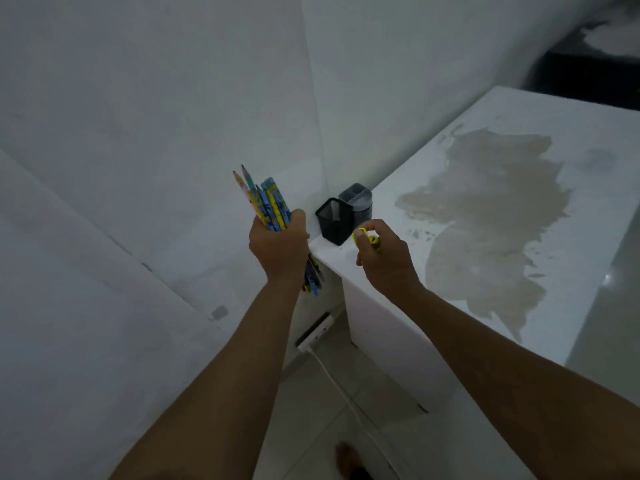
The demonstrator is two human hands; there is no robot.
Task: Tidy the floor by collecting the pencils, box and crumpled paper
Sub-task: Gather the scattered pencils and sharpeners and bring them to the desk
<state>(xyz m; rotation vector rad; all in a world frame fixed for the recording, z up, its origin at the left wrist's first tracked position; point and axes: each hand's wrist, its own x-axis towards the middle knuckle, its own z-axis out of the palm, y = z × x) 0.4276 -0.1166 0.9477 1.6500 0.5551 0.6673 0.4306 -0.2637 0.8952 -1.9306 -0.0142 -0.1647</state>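
My left hand [277, 247] grips a bundle of several pencils [268, 200], blue and yellow patterned, tips pointing up, ends sticking out below the fist. It is just left of the white table's corner. My right hand [384, 261] hovers over the table corner with a small yellow object [372, 240] pinched in its fingers; what it is I cannot tell. A black mesh pencil holder [334, 221] stands on the corner between both hands, with a grey divided holder [356, 200] right behind it. No box or crumpled paper is in view.
The white table [588, 140] has a large brownish worn patch [485, 220] and stands against white walls. On the tiled floor under the corner lies a white power strip [315, 332] with its cable. A bare foot [349, 460] shows at the bottom.
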